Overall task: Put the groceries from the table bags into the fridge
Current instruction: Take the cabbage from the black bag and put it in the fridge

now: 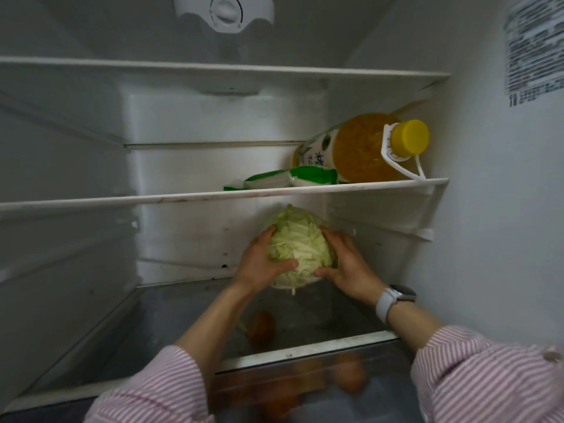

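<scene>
Fridge interior, placing step. Centre of frame: the left hand (259,264) and the right hand (348,267) each curl a grip round one side of a cabbage (297,251), held low over the glass shelf (171,319); contact with it cannot be judged. Upper right: an oil bottle (366,148) lies on the shelf above. Next move, presumably: settle the cabbage, loosen both grips, withdraw.
</scene>
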The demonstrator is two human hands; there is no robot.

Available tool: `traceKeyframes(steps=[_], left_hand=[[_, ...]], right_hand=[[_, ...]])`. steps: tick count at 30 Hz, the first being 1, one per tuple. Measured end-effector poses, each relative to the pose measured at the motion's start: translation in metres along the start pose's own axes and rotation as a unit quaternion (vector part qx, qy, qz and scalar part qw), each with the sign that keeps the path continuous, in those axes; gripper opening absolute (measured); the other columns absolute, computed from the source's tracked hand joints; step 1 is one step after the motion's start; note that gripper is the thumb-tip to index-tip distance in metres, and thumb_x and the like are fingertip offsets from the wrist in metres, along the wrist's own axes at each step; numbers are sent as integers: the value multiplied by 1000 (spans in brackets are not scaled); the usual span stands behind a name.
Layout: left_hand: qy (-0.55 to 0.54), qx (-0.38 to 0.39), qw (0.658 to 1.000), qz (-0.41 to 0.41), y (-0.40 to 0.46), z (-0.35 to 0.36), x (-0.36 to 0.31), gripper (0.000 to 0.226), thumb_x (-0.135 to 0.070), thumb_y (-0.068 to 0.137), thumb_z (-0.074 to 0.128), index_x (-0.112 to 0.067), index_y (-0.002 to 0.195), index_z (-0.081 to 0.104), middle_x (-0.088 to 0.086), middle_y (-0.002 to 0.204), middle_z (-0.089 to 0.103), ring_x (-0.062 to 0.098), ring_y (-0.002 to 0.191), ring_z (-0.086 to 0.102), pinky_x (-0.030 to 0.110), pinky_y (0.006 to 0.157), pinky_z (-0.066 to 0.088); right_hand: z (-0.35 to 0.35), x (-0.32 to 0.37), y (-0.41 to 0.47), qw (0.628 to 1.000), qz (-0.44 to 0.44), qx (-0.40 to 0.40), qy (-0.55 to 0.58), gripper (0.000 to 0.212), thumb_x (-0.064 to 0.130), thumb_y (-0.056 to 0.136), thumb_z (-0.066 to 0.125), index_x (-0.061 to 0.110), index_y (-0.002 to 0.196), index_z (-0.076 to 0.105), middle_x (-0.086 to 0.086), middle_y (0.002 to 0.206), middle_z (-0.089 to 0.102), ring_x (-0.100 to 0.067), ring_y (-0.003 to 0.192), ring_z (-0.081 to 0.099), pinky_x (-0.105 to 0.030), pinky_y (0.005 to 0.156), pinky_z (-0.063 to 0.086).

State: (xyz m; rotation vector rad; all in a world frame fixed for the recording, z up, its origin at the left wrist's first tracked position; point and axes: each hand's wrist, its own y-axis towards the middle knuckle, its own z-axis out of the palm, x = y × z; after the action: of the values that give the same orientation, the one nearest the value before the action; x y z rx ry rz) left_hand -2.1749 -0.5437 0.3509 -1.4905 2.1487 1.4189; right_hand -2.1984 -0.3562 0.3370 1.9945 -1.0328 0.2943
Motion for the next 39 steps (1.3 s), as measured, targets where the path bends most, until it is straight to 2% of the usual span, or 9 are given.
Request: traceKeyframes(steps=[6, 10, 13, 18, 24, 28, 35, 37, 39], left_hand=[[43, 18, 999, -16, -6, 13, 6, 91, -23, 72, 77, -12, 143, 21, 14, 146, 26, 26, 130, 34, 25, 102, 29], [72, 37, 996, -33, -8, 14, -2, 92, -31, 76, 72, -23, 146, 13, 12, 152, 13, 27, 135, 28, 29, 105, 29], [103, 45, 991, -66, -14, 9, -9, 91, -40, 77, 69, -29, 146, 12, 10, 155, 5, 27, 140, 17, 35, 110, 24], [221, -28, 971, -84, -47, -10, -32, 67, -43, 85, 56, -26, 143, 26, 9, 154, 17, 29, 139, 20, 47, 111, 24], [288, -105, 949, -65, -143, -17, -69, 51, -34, 88, 52, -20, 136, 41, 10, 146, 33, 29, 134, 29, 51, 108, 25], [317, -157, 934, -41, -236, -12, -86, 44, -34, 82, 49, -14, 120, 58, 14, 129, 54, 33, 119, 50, 55, 97, 39], [346, -148, 920, -104, -447, 23, -118, 42, -33, 81, 42, -14, 114, 60, 10, 119, 61, 30, 110, 58, 50, 91, 45], [360, -122, 912, -155, -516, 32, -124, 43, -32, 80, 42, -13, 113, 61, 9, 116, 63, 28, 107, 60, 48, 91, 46], [377, -84, 895, -223, -587, 39, -128, 42, -32, 78, 43, -15, 112, 61, 8, 112, 64, 26, 102, 62, 47, 89, 46]], right_hand=[[-1, -2, -7, 999, 30, 22, -33, 85, 15, 76, 71, 20, 140, 16, -10, 146, 14, -32, 131, 32, -37, 108, 30], [-12, 3, -15, 995, 52, 60, -66, 94, 28, 76, 71, 23, 145, 8, -11, 152, 12, -32, 137, 24, -40, 112, 26], [-17, 12, -22, 994, 57, 46, -84, 82, 32, 82, 64, 25, 145, 12, -13, 151, 18, -34, 136, 25, -42, 112, 26], [-17, 36, -47, 995, 36, -55, -77, 48, 16, 88, 55, 8, 133, 42, -18, 136, 45, -32, 125, 43, -26, 101, 30], [13, 66, -130, 986, -4, -136, -96, 44, 28, 84, 43, 9, 122, 54, -15, 123, 57, -33, 116, 50, -46, 100, 39], [27, 80, -212, 984, -77, -153, -49, 47, 30, 81, 36, 6, 114, 60, -13, 118, 62, -30, 111, 55, -45, 99, 41], [52, 98, -399, 993, -94, -15, 73, 44, 28, 88, 36, 11, 126, 50, 2, 125, 50, -5, 119, 36, -22, 105, 28], [65, 98, -458, 992, -89, 39, 83, 45, 27, 87, 38, 8, 125, 50, -4, 123, 53, -11, 116, 41, -20, 103, 26], [81, 99, -516, 988, -65, 124, 60, 48, 32, 85, 36, 8, 123, 53, -11, 121, 57, -24, 114, 49, -30, 101, 32]])
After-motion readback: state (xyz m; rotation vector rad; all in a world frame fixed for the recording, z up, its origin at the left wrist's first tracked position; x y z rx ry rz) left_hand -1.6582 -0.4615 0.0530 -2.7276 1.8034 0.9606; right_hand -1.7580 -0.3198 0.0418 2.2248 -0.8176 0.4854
